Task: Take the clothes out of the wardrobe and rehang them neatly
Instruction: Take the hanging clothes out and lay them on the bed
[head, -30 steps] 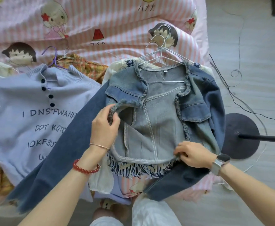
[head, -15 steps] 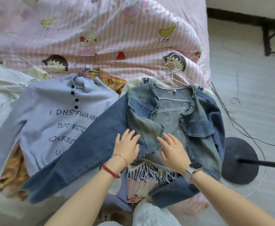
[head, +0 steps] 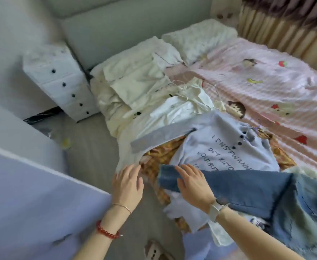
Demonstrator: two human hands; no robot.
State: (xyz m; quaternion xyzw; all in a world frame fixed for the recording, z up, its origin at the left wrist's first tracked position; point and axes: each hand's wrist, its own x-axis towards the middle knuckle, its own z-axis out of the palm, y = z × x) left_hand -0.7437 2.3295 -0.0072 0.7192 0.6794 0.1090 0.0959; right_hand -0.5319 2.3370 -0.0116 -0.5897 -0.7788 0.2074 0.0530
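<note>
A denim jacket (head: 277,201) lies at the lower right of the bed, one dark blue sleeve stretched out to the left. My right hand (head: 193,182) rests flat on that sleeve near its cuff, fingers straight. My left hand (head: 128,182) hovers open just left of it, fingertips at the edge of a pale grey garment and an orange plaid one (head: 157,158). A light blue sweater with black lettering (head: 229,152) lies above the sleeve. Cream and white clothes (head: 144,85) are heaped further back on the bed.
The bed has a pink striped cartoon cover (head: 266,76) and a white pillow (head: 197,36). A white drawer unit with dark knobs (head: 60,79) stands left of the bed. A pale panel (head: 32,194) fills the lower left. Grey floor (head: 90,147) runs between them.
The view has swung left and up the bed. Both hands left the jacket's front panels; the right now lies on the outstretched sleeve, the left beside the plaid garment.
</note>
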